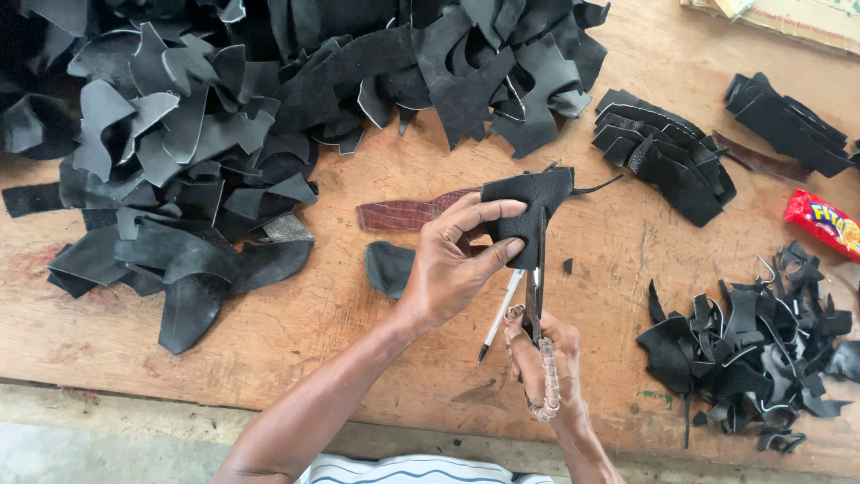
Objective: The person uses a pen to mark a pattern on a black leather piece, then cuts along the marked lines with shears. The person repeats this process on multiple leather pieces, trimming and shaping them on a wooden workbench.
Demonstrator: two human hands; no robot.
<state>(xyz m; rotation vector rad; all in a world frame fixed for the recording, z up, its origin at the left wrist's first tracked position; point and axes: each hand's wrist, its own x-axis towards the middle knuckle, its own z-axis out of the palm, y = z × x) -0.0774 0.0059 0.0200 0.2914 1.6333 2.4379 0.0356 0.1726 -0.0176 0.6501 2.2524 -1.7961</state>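
Far left – big heap of black leather offcuts (206, 116) covering that end of the wooden table (376, 376). A dark red strip (403, 213) lies flat mid-table, a small black scrap (390, 267) just near of it.

Left hand (452, 260) pinches a black leather piece (528, 211), thumb and fingers closed on its near edge, holding it up off the table. Right hand (542, 363) is wrapped around the handles of the scissors (536, 287) – blades point far, up into the piece's near edge. A pen (498, 315) lies on the table beside the hands.

Step in hand looks like trimming: cut under way along the piece's edge. Next move, I'd judge, needs the left hand to turn or feed the leather so the blades follow the outline, keeping fingertips off the blade line.

Right side: stacks of cut black shapes (667, 157) far, curled trimmings (761, 345) near, a red snack packet (824, 224) at the right edge.
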